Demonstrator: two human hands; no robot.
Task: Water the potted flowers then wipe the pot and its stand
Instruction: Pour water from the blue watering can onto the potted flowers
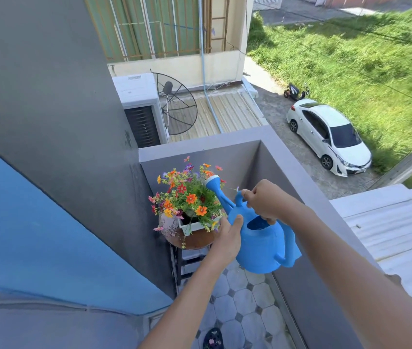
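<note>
A blue plastic watering can [262,250] is tilted toward the flowers, its white-tipped spout head [212,181] over the blooms. My right hand [265,200] grips the can's top handle. My left hand [229,234] presses against the can's front side, below the spout. The orange, red and purple flowers [187,195] grow from a white square pot [192,226]. That pot sits on a round brown top of a dark stand [187,263] in the balcony corner. No water stream is visible.
The grey balcony parapet [300,177] runs along the right and behind the plant. A grey wall [61,122] and a blue surface [36,235] close the left. Tiled floor [245,306] lies below, with a dark slipper [212,340] near the bottom edge.
</note>
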